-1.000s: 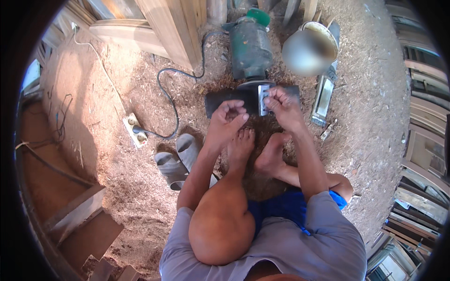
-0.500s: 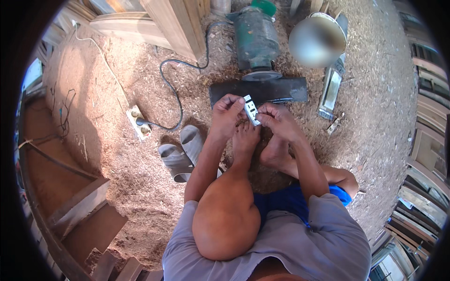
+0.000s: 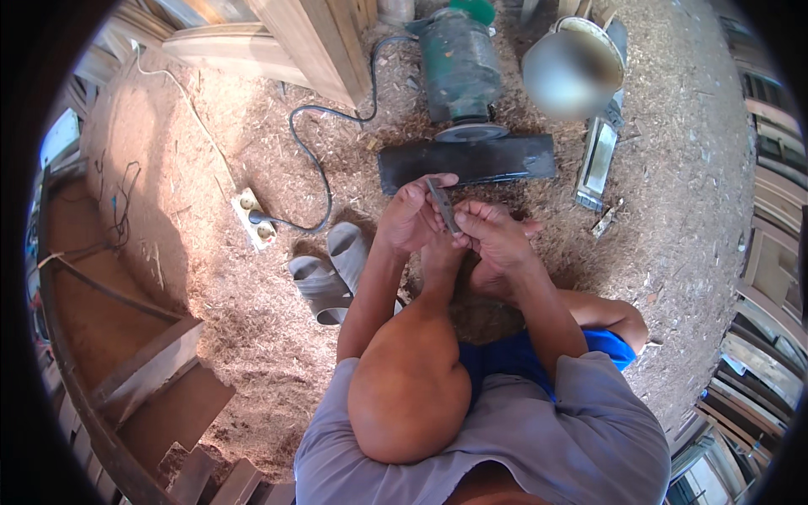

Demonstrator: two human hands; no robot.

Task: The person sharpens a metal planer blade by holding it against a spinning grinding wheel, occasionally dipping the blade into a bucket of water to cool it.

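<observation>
Dusty, shavings-littered ground (image 3: 673, 177) all round, and the slim gray metal piece (image 3: 443, 207) is up in the air by the near edge of the black slab (image 3: 505, 162), left hand (image 3: 411, 220) gripping toward its far end, right hand (image 3: 497, 236) pinching the near end. Looks like a checking-it-over step to me; next move probably calls for a firm two-handed grip, skin well clear of that disc (image 3: 471, 133) on the green motor (image 3: 459, 74).

Person's left hand (image 3: 406, 219): fingers curled. Right hand (image 3: 495, 236): just beside it, thumb and fingers pinched. Left forearm (image 3: 367, 290), right forearm (image 3: 551, 316): bare, extended forward. Left knee (image 3: 410, 400): bent.
</observation>
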